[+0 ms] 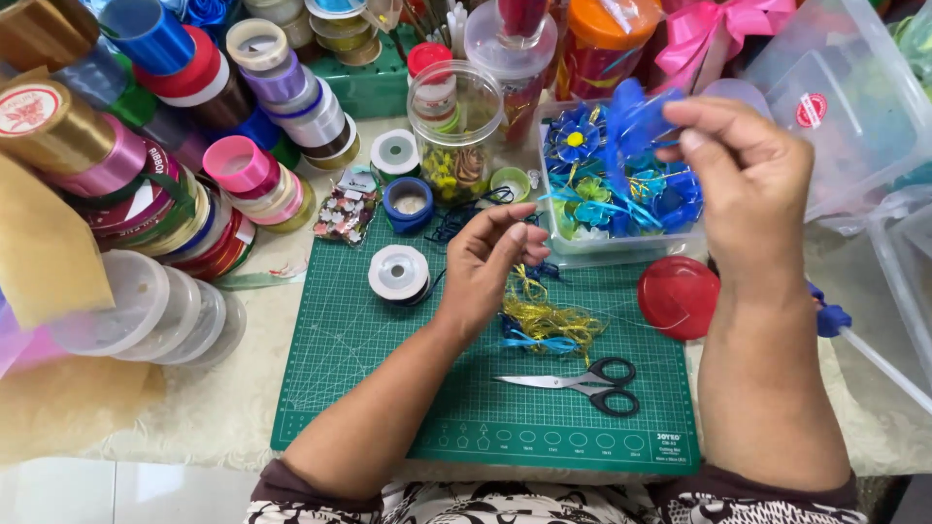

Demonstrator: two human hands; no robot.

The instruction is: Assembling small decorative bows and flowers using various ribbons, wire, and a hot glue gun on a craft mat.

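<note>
A blue ribbon flower (631, 121) is pinched in the right hand (748, 184) above the clear box (621, 250) at one o'clock; the left hand's (485, 262) grip seems closed on thin thread, perhaps for tension.

Right hand (743, 180) raised, fingertips pinching a blue ribbon flower (631, 121) above the clear box (621, 247) of finished blue flowers. Left hand (490, 262) lower, fingers curled on a thin thread, hovering over the green cutting mat (388, 388). Below that hand: gold and blue ribbon scraps (549, 325), then black-handled scissors (578, 381). Red lid (678, 296) under the right wrist.
</note>
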